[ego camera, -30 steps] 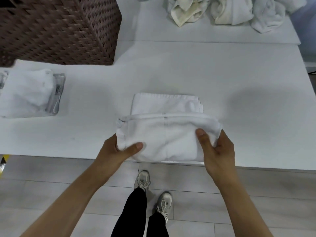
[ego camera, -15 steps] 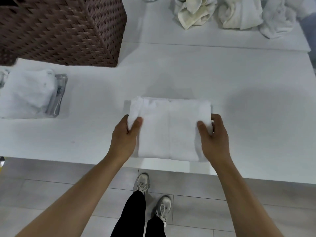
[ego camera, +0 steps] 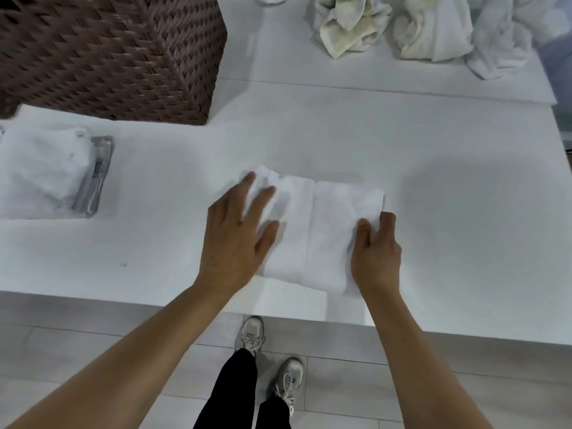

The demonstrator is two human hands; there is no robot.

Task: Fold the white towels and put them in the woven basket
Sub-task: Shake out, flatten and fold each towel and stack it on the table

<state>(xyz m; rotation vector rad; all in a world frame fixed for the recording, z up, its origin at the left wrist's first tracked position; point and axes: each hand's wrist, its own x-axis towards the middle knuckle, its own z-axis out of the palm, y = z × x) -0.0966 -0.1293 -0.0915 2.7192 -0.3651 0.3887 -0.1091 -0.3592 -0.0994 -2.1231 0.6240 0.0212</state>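
Note:
A folded white towel [ego camera: 318, 230] lies near the front edge of the white table [ego camera: 433, 187]. My left hand [ego camera: 238, 233] rests flat on the towel's left side with its fingers spread and straight. My right hand [ego camera: 376, 252] pinches the towel's right edge between thumb and fingers. The brown woven basket [ego camera: 108, 54] stands at the back left of the table. Several crumpled white towels [ego camera: 427, 23] lie in a heap at the back right.
A folded white towel [ego camera: 43, 171] sits at the far left on a clear plastic packet [ego camera: 96, 178]. Beyond the table's front edge, grey floor tiles and my shoes [ego camera: 266, 351] show below.
The near half of the towel was folded over away from me and laid flat. My left hand has let go of the edge and now lies flat on the towel.

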